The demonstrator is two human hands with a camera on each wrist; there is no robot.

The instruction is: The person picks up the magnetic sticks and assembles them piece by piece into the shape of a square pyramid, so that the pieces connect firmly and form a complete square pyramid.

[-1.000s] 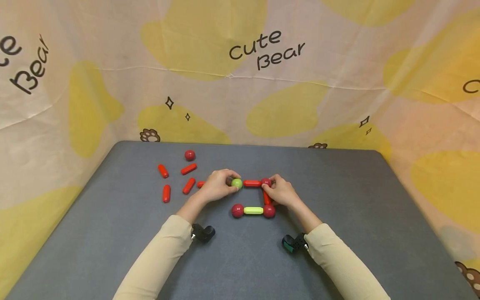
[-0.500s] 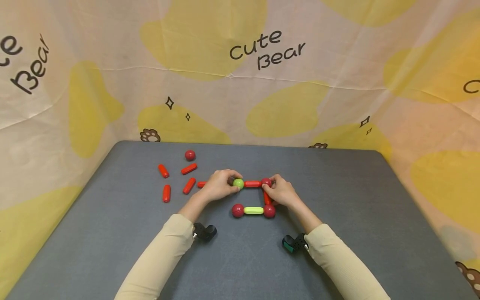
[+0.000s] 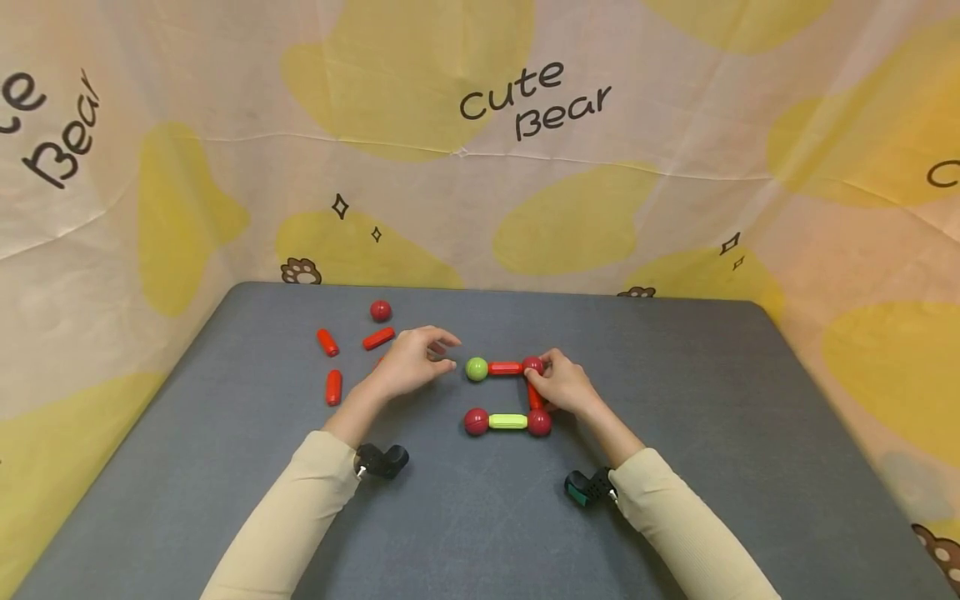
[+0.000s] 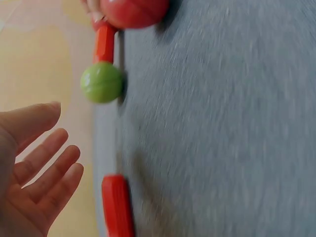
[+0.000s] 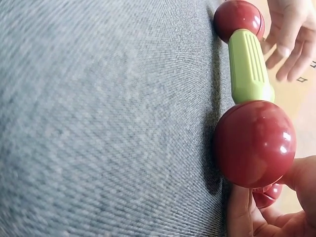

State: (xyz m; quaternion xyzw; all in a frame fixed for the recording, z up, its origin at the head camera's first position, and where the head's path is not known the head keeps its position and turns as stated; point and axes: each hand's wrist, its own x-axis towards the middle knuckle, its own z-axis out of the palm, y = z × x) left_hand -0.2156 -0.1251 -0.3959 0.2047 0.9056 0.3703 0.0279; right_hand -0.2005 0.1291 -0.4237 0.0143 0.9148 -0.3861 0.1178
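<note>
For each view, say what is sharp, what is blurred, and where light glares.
Head view: evenly lit and sharp, walls bowed by the wide lens. Left wrist view: green ball and left hand smeared by blur. Right wrist view: near red ball shows small glints; cloth beyond softens.

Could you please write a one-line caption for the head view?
Right hand holds a red-and-green ball-and-rod frame; open left hand hovers beside its green ball.

Grey table [image 3: 675, 500] with rounded corners. Behind and at both sides, cream cloth backdrop [image 3: 225, 83] with yellow blobs, paw prints, small stars, "Cute Bear" lettering [image 3: 534, 100]. At far left of table, loose red ball [image 3: 380, 311] beside scattered red rods [image 3: 327, 342], [image 3: 378, 338], [image 3: 333, 387], lying apart from one another.
</note>
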